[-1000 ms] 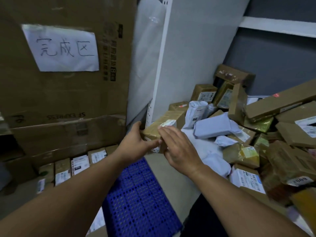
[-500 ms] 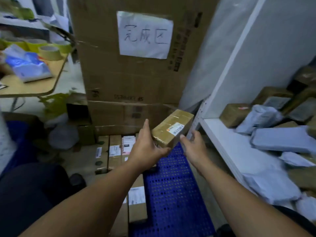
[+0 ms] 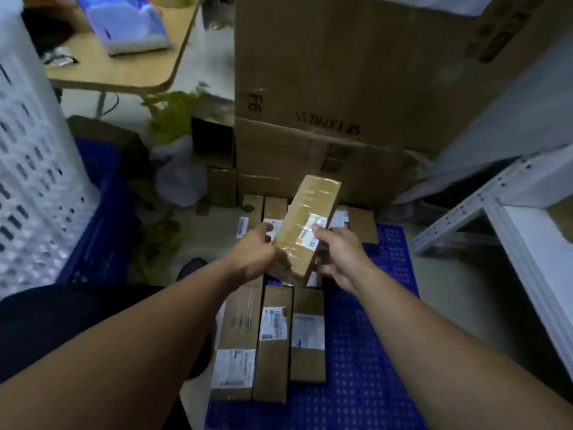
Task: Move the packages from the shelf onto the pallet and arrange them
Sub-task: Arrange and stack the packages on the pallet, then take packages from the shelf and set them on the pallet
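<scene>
Grip: your left hand [image 3: 255,253] and right hand [image 3: 338,256] both clasp the taped package [image 3: 305,223].
Axis: its length points away from you, like the rows [image 3: 274,342] on the pallet [image 3: 367,352] below.

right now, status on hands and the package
Left hand and right hand both grip taped package over blue pallet. Boxes already laid below; bare pallet at image right.

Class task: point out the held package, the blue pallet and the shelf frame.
held package [image 3: 306,225], head view, taped top face.
blue pallet [image 3: 366,352], head view, bare grid.
shelf frame [image 3: 465,209], head view, perforated rail.
</scene>
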